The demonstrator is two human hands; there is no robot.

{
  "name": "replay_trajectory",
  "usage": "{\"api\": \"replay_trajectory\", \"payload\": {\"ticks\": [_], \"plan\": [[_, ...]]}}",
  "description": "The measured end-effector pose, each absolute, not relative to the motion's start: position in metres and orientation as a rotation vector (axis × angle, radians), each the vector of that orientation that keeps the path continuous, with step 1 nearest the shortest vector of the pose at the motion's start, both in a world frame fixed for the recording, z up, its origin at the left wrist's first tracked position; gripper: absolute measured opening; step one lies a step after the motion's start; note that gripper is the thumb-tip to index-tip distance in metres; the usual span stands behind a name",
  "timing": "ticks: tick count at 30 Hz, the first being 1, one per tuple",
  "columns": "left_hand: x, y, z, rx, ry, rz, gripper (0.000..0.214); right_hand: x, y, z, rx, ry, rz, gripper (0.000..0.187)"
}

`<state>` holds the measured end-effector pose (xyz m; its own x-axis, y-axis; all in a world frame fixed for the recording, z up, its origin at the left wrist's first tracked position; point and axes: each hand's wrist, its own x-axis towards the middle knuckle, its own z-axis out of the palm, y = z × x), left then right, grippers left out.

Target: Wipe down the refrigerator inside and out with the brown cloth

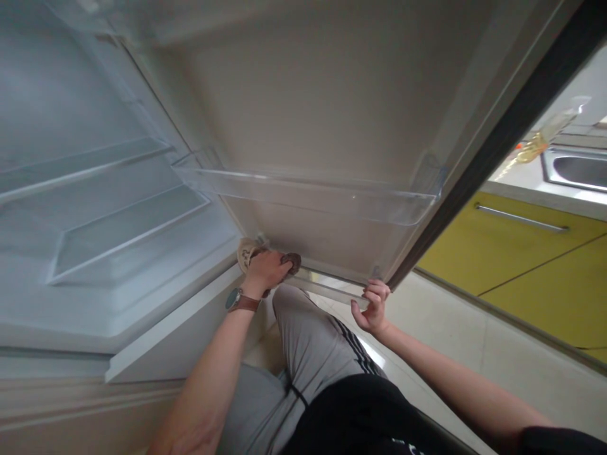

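Note:
A refrigerator door [313,95] stands open in front of me, its pale inner side facing me. My left hand [269,270], with a watch on the wrist, is closed on a bunched brown and cream cloth [291,260] at the door's lower hinge-side corner. My right hand [374,304] is at the lower outer corner, its fingers curled over the door's bottom edge. Above both hands a clear plastic door shelf [308,193] spans the door.
To the left is the white fridge interior [142,284] with glass shelves [128,224]. Yellow cabinets [512,246], a sink [581,170] and a clear bottle with yellow liquid [533,148] are at the right. My knee [294,309] is just below the door.

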<state>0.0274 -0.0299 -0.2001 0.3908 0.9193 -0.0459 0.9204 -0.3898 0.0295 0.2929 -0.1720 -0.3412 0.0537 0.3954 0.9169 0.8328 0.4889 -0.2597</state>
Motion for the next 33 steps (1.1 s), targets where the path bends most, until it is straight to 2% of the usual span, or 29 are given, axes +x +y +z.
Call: {"api": "replay_trajectory", "payload": {"ticks": [7,14,20,33], "plan": [[0.054,-0.048,-0.196,2.625,1.715,-0.093,0.048,0.289,-0.173,-0.339,-1.067,-1.526,-0.427,0.033],[0.118,-0.099,-0.190,2.699,1.396,0.006,0.049,0.290,-0.173,-0.342,-1.091,-1.531,-0.455,0.031],[0.115,-0.098,-0.191,2.683,1.179,0.044,0.041,0.287,-0.176,-0.340,-1.108,-1.551,-0.516,0.030],[0.047,-0.037,-0.189,2.617,1.624,-0.153,0.046,0.294,-0.169,-0.341,-1.090,-1.564,-0.525,0.036]]}}
